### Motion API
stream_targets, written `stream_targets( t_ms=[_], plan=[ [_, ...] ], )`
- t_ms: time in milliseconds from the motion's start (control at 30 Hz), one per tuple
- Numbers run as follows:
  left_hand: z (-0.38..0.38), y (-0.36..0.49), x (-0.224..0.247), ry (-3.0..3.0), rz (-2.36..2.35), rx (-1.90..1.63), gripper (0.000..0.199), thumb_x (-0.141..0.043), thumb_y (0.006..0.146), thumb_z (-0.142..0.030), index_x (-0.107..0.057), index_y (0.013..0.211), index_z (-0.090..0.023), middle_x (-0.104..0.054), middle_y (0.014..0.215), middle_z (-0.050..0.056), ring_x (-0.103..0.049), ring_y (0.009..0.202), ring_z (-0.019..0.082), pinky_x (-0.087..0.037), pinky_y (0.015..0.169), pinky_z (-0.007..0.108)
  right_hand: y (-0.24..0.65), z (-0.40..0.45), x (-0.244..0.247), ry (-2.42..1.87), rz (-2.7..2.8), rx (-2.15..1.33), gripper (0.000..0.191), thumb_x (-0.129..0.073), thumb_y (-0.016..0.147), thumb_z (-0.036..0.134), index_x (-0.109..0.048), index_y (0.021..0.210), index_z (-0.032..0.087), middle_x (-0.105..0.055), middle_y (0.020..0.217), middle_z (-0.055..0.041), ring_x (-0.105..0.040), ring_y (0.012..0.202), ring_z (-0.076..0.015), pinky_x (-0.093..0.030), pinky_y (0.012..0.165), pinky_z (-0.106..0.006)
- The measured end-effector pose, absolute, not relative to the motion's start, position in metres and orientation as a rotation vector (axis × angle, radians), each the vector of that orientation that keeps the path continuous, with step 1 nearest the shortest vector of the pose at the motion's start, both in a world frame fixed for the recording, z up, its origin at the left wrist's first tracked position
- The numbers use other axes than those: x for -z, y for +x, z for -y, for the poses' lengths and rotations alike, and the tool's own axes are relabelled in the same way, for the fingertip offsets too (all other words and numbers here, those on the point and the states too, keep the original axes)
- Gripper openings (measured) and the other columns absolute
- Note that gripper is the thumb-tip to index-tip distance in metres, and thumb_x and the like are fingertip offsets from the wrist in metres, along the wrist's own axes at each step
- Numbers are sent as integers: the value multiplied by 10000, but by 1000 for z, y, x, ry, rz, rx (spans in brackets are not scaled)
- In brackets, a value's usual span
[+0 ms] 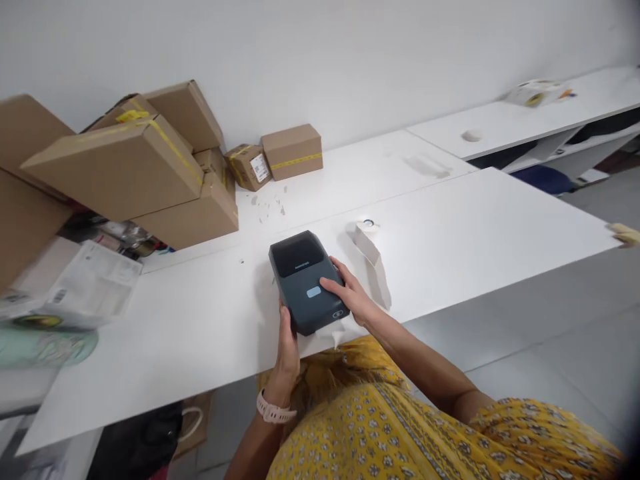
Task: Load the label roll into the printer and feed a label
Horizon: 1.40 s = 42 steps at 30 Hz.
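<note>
A dark blue-grey label printer (305, 303) with a black window and a pale button is at the table's near edge, slightly tilted. My left hand (288, 343) is closed around its lower left side, with most of its fingers hidden. Along the right side, my right hand (351, 293) grips the printer, its thumb on the top near the button. Some white paper (336, 335) shows just below the printer's near end. To the right, a small roll of white labels (369, 227) has a loose strip trailing toward the near edge.
Cardboard boxes (125, 170) are stacked at the left, and two smaller taped boxes (293, 153) stand by the wall. A green bottle (50, 347) and plastic-wrapped packages (93, 283) are at the far left. Shelving (565, 150) runs along the right.
</note>
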<state>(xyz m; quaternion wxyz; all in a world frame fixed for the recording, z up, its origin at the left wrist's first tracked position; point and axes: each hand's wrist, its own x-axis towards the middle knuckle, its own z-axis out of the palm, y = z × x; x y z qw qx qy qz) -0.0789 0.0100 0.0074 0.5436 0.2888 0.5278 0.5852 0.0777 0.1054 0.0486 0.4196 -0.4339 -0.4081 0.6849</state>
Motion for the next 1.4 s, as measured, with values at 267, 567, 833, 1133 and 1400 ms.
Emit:
stream_targets(
  t_ms=[267,567,833,1133,1400],
  plan=[
    [-10,-88,-13,705,-1373,-1441,710,-440,1010,-693,-401,1629,-348,-484,1669,-4,-338,1611,288,-315,1328,477,74,-73,-38,-1095,1200,-1519,750,-658,929,593,-394,1577,323,-415,1678,-68,-392,1554,-301,-314,1314,-528],
    [-21,-96,-22,831,-1432,-1448,577,-415,1052,-616,-479,1572,-375,-458,1683,-9,-380,1586,286,-354,1308,500,89,-61,-38,-1104,1845,-656,518,-549,1049,427,-428,1551,463,-141,1797,45,-99,1667,-354,-139,1325,-667],
    [-9,-95,-25,851,-1416,-1444,588,-355,1069,-616,-425,1607,-389,-364,1736,-28,-288,1631,261,-298,1339,462,97,-85,-63,-884,2282,-446,381,-359,1108,503,-657,1309,377,-424,1701,35,-183,1655,-307,-62,1323,-644],
    [-19,-93,-30,898,-1454,-1504,657,-297,1054,-680,-392,1630,-378,-404,1713,-54,-268,1637,249,-260,1363,459,106,-97,-76,-803,2031,-808,693,-416,1003,741,-325,1629,458,-225,1781,42,-253,1632,-351,-258,1306,-628],
    [-26,-87,-19,890,-1401,-1437,685,-248,1052,-700,-365,1640,-370,-300,1762,-61,-174,1665,236,-204,1377,430,68,-154,-125,-733,1747,-913,843,-268,964,867,-353,1621,344,-425,1685,-69,-482,1508,-356,-381,1242,-604]
  ],
)
